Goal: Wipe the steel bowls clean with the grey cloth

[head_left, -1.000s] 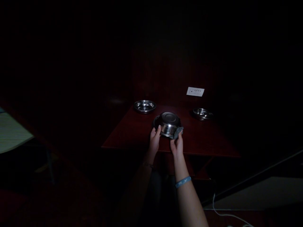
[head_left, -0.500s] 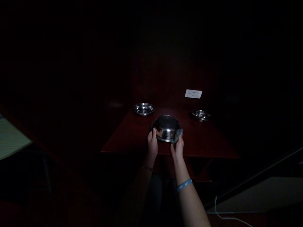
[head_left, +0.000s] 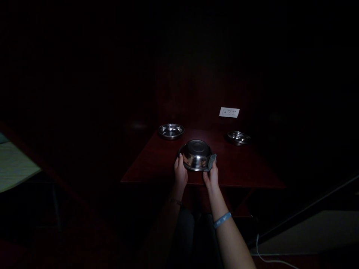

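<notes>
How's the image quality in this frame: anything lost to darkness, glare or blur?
Head view, lighting: very dim, surroundings around the red table sinking to near-black; head view, glare: small highlights on the upturned bowl, left bowl and right bowl; head view, sharpness: no heavy blur, but the grey cloth shows little fine texture.

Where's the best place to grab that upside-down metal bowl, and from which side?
Probably by the rim, from near left and near right. The bowl is upturned: its rim juts out below, while the smooth wall narrows toward the base. The left hand holds the left side; the right hand has a grey cloth against the right.
</notes>
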`<action>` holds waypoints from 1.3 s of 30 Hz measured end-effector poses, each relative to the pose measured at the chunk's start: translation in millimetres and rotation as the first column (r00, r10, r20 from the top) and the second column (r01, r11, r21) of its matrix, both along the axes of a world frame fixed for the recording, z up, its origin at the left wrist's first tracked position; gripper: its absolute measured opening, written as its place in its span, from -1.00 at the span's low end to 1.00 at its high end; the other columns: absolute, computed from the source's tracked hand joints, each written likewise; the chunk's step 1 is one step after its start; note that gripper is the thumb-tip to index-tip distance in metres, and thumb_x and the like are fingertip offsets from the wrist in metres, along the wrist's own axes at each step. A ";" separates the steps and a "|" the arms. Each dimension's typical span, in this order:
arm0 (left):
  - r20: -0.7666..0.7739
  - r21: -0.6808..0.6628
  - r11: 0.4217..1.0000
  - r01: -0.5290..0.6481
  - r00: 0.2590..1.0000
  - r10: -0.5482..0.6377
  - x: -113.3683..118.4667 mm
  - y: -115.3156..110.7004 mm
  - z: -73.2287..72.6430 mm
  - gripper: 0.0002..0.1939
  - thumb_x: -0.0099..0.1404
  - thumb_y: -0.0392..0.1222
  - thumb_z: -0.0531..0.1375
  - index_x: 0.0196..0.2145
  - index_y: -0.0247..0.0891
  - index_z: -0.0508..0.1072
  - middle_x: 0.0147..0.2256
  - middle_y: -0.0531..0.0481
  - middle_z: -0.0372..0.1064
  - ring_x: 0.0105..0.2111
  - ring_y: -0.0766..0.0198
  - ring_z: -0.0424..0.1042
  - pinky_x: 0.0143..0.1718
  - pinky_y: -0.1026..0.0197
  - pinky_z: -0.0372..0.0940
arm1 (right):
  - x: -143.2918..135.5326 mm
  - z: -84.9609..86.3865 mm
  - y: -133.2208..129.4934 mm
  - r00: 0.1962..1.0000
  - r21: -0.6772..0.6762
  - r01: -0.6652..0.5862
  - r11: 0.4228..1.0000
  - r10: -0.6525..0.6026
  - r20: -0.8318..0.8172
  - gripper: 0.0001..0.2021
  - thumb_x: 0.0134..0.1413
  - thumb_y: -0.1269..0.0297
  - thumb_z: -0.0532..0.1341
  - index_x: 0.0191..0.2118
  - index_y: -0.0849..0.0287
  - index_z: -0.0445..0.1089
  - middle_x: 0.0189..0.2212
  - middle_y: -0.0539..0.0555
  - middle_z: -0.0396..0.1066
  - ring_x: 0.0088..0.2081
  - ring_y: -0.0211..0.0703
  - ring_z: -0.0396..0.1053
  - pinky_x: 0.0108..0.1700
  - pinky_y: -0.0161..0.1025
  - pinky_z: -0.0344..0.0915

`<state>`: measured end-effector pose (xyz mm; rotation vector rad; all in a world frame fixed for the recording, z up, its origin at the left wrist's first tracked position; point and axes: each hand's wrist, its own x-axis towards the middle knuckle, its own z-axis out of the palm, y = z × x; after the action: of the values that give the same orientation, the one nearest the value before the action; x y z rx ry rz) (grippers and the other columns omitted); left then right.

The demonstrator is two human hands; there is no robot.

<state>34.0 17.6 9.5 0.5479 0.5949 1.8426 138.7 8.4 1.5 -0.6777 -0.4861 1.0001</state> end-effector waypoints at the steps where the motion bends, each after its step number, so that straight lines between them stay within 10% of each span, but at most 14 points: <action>1: 0.007 -0.009 1.000 0.002 1.000 -0.002 0.1 -0.2 0.2 -0.71 0.32 -0.04 0.22 -0.11 -0.26 0.53 -0.01 -0.13 0.52 0.05 0.15 0.46 0.19 0.05 0.24 | 0.2 -1.3 0.7 1.000 0.003 0.004 1.000 -0.004 0.016 -0.66 0.21 0.11 0.09 -0.02 0.15 0.43 0.00 0.14 0.51 -0.01 -0.15 0.48 0.16 -0.07 0.34; 16: -0.184 0.020 0.989 0.145 0.973 -0.138 1.2 -9.9 5.7 -0.60 0.29 -0.01 0.28 0.01 -0.26 0.51 0.09 -0.16 0.46 0.17 0.07 0.37 0.29 -0.02 0.12 | 0.0 -1.6 3.1 0.988 0.018 -0.048 0.999 0.050 -0.147 -0.72 0.24 0.17 0.10 -0.03 0.12 0.43 0.03 0.06 0.50 0.01 -0.23 0.48 0.27 -0.07 0.22; 39: 0.064 0.001 0.993 0.118 0.991 -0.117 -6.2 -4.7 11.0 -0.73 0.33 -0.04 0.25 -0.12 -0.25 0.58 -0.02 -0.11 0.54 0.09 0.16 0.44 0.24 0.06 0.21 | -7.9 3.2 -6.7 0.995 0.058 -0.064 0.996 0.068 -0.075 -0.67 0.15 0.10 0.25 -0.02 0.14 0.48 -0.08 0.04 0.56 -0.07 -0.22 0.50 0.14 -0.17 0.36</action>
<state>27.8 12.8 20.5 0.5102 0.5116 1.7413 130.8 1.7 4.7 -0.5745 -0.4700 1.0671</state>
